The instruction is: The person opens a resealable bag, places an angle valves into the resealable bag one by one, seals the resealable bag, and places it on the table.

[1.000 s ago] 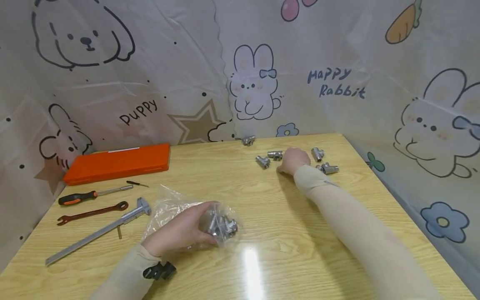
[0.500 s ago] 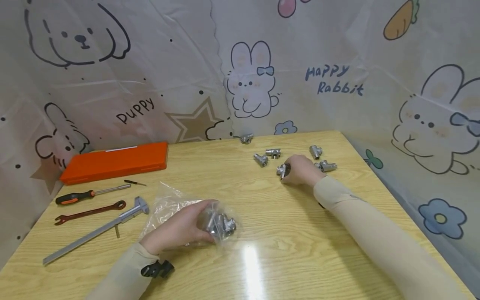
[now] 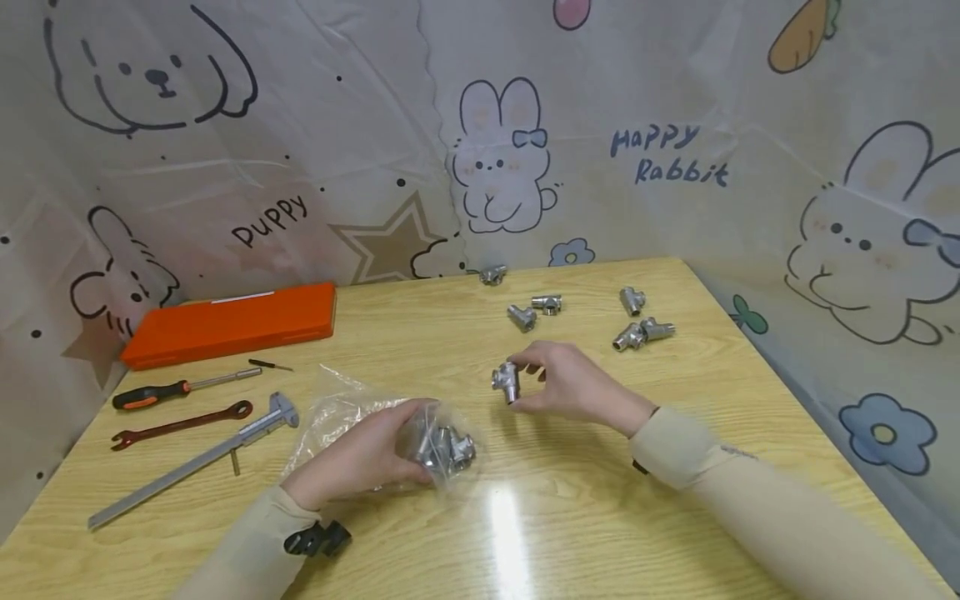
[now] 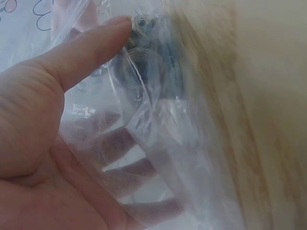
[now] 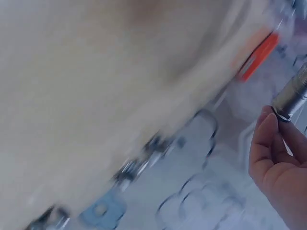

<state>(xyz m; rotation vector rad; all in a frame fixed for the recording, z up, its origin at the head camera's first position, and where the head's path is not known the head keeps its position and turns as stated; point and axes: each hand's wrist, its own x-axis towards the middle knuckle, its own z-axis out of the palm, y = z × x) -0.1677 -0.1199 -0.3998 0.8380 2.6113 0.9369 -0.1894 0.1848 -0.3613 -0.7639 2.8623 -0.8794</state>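
My right hand point(image 3: 576, 383) pinches a shiny metal tee pipe fitting point(image 3: 507, 382) between thumb and fingertips, above the middle of the table. In the right wrist view the fitting point(image 5: 291, 98) sticks out past the fingertips at the right edge. My left hand point(image 3: 360, 454) grips a clear plastic bag point(image 3: 330, 423) on the table, just left of the held tee. Several similar fittings point(image 3: 453, 451) show through the bag beyond the left thumb. The left wrist view has the thumb point(image 4: 91, 50) against the bagged metal and fingers blurred behind the film.
Loose tees point(image 3: 522, 317) lie at the back, with others point(image 3: 643, 333) to the right. On the left are an orange case point(image 3: 232, 327), a screwdriver point(image 3: 153, 395), a small black-handled screwdriver point(image 3: 268, 365), a wrench point(image 3: 183, 423) and a caliper point(image 3: 191, 467). A printed curtain point(image 3: 360, 150) hangs behind.
My right hand has lifted a tee from among the fittings at the back right and carried it left and nearer, towards the bag. The left hand stays where it was.
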